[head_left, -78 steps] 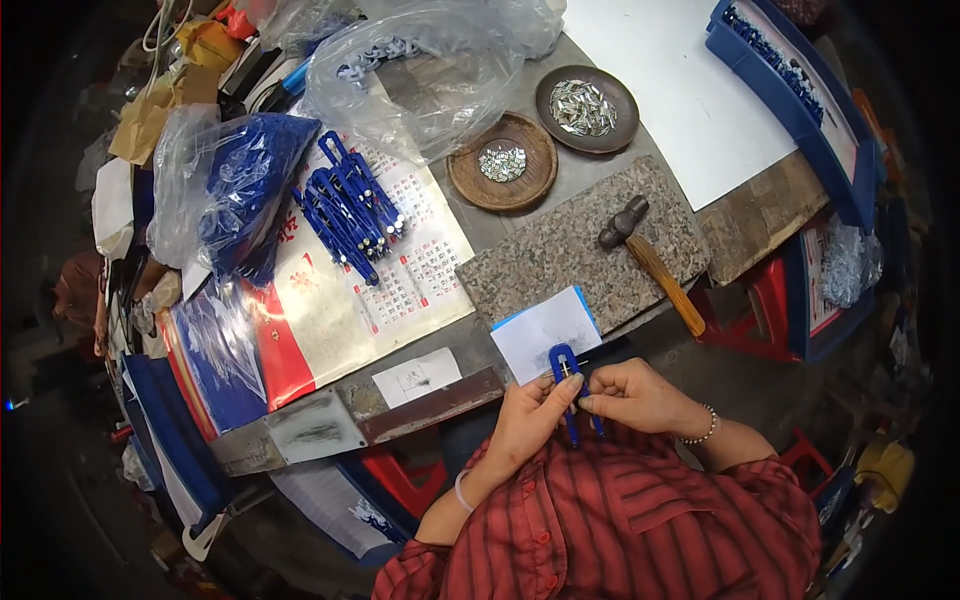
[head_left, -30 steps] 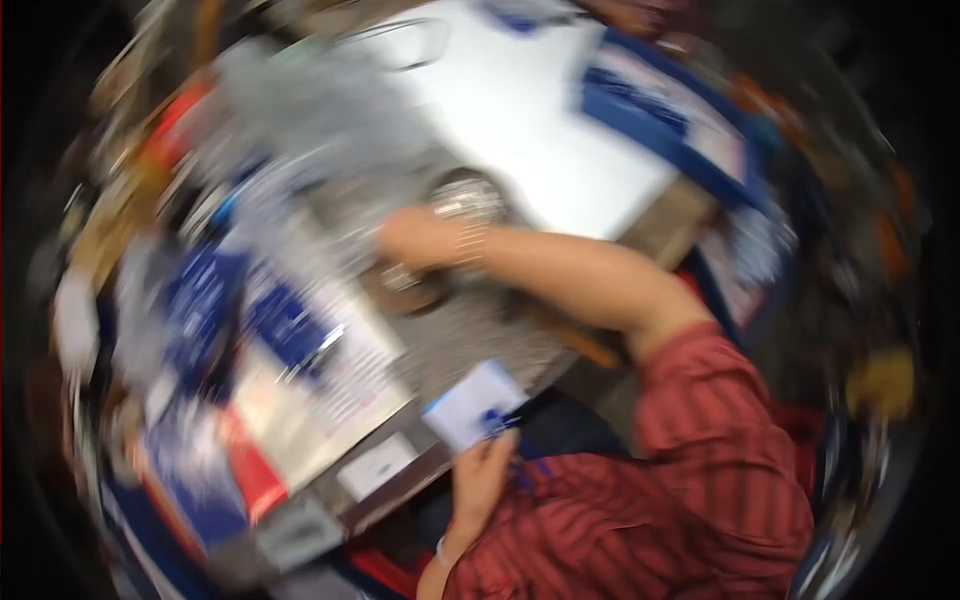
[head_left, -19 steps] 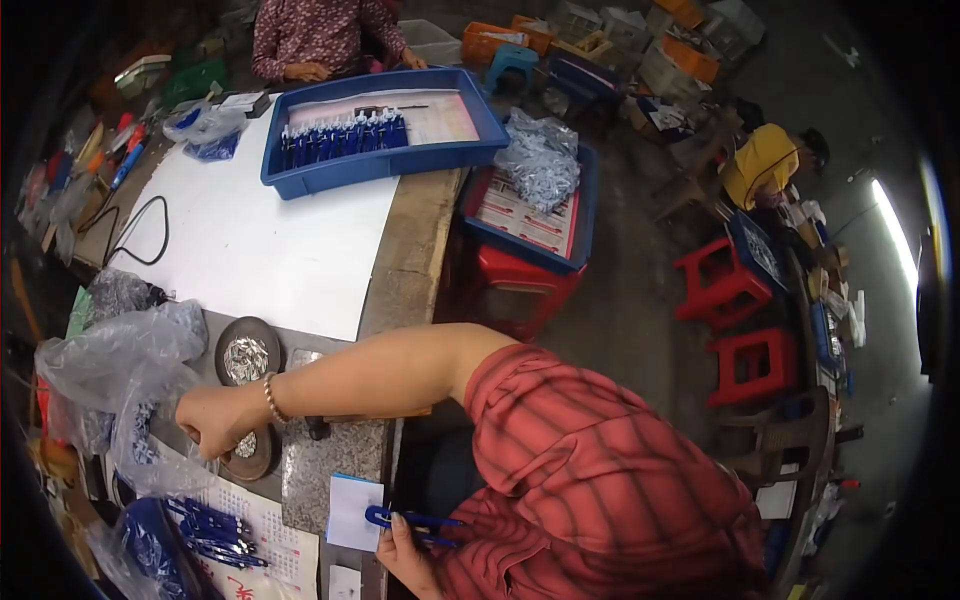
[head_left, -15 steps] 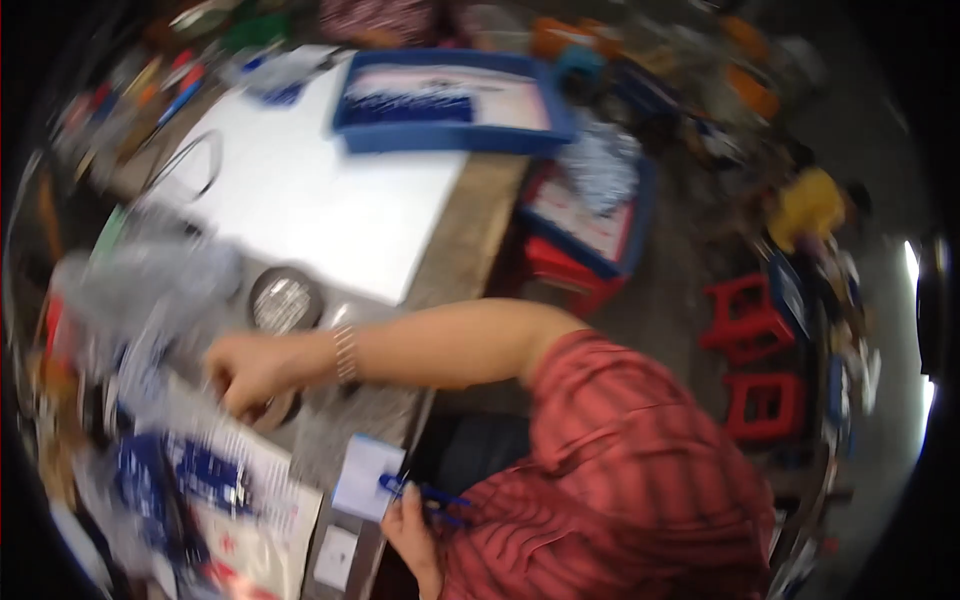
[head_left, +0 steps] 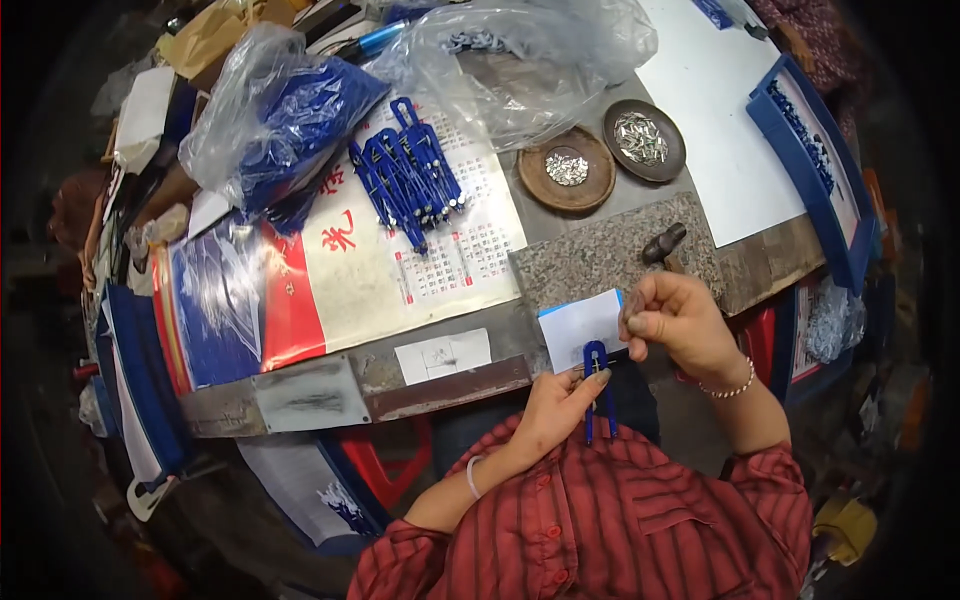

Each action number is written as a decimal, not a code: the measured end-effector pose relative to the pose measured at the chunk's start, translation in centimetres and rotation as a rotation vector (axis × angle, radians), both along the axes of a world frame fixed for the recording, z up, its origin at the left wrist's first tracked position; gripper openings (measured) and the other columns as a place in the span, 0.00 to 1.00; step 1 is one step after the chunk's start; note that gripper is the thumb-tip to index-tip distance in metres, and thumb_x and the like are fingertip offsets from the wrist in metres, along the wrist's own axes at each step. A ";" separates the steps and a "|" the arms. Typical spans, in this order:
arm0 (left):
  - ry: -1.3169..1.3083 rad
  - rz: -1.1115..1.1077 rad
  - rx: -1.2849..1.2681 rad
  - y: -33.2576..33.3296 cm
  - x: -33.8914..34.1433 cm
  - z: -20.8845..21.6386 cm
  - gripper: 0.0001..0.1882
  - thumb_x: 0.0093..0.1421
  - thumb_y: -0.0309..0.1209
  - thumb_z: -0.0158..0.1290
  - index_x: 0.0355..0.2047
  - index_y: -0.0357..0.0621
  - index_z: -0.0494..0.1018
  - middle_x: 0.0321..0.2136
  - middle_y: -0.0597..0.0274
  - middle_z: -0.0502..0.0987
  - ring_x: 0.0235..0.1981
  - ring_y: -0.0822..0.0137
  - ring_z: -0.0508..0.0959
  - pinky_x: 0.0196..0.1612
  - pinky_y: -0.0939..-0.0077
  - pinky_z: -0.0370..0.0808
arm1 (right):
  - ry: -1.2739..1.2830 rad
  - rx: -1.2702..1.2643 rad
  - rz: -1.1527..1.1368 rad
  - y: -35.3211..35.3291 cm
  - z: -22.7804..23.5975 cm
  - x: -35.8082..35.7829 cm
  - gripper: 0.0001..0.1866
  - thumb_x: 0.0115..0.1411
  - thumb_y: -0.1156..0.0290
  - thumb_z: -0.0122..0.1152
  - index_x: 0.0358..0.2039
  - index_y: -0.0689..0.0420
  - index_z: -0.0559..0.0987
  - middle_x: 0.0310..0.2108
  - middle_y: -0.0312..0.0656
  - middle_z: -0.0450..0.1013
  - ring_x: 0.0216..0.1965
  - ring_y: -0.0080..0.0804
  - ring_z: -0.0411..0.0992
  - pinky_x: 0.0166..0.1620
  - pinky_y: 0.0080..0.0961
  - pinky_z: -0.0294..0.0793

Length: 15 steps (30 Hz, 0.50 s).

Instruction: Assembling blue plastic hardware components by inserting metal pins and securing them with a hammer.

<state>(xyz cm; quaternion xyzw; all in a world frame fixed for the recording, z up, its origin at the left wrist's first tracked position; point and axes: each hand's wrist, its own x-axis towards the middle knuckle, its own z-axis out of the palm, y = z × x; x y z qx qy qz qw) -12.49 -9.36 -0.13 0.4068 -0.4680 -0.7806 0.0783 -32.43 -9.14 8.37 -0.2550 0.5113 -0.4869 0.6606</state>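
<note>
We cannot tell whether our right hand (head_left: 680,328), thumb and fingers bunched together, pinches some tiny part; it covers most of the handle of the hammer (head_left: 664,243) at its 12 o'clock. At its 8 o'clock, our left hand (head_left: 562,408) pinches a blue U-shaped piece (head_left: 603,360) between thumb and fingers, partly hiding its middle; the rounded end points to 12, the long axis running down to prongs at 6.

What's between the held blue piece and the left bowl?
In the head view, between the blue piece and the left bowl lie white paper, granite slab, then a strip of tabletop.
</note>
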 end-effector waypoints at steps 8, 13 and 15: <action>0.013 -0.029 0.004 0.0 0.4 -0.5 0.13 0.62 0.38 0.52 0.30 0.41 0.76 0.19 0.80 0.68 0.19 0.87 0.62 0.21 0.88 0.59 | 1.065 -0.494 0.131 2.3 -3.2 2.8 0.06 0.52 0.78 0.61 0.30 0.62 0.73 0.29 0.43 0.71 0.29 0.34 0.72 0.29 0.24 0.71; 0.004 -0.018 -0.031 0.5 0.3 -1.4 0.12 0.62 0.37 0.52 0.29 0.41 0.75 0.18 0.80 0.67 0.20 0.86 0.61 0.21 0.88 0.58 | 1.289 -0.619 0.145 2.3 -4.2 3.6 0.07 0.48 0.79 0.62 0.28 0.61 0.73 0.32 0.43 0.70 0.30 0.39 0.72 0.30 0.28 0.72; 0.019 -0.002 -0.061 0.7 0.3 -1.6 0.13 0.62 0.37 0.52 0.28 0.41 0.75 0.18 0.80 0.67 0.19 0.86 0.61 0.21 0.88 0.58 | 1.351 -0.656 0.175 2.4 -4.4 3.5 0.08 0.46 0.79 0.63 0.28 0.62 0.73 0.32 0.42 0.70 0.29 0.38 0.72 0.29 0.29 0.73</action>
